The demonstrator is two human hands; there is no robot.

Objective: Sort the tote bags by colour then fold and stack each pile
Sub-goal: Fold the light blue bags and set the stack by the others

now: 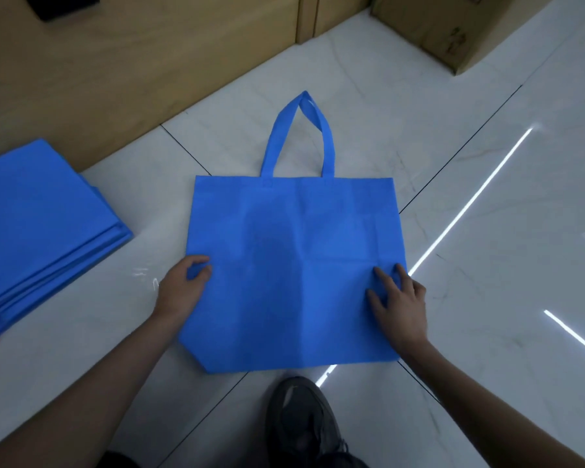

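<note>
Plainly, our blue tote bag (pixel 294 265) lay flat, its left edge pinched by our left hand (pixel 183 288), thumb against curled fingers (pixel 204 270). Our right hand (pixel 399 302) pressed spread fingers (pixel 384 278) on the opposite edge. Folding well, we judged, meant smoothing creases outward from the fingertips first.

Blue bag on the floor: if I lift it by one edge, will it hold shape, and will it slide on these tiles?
Probably floppy: the bag is thin, creased fabric and its handles lie limp. Likely light: it lies flat with no bulge. It may slide easily, since the tiles look glossy; the right hand pressing it should help.
</note>
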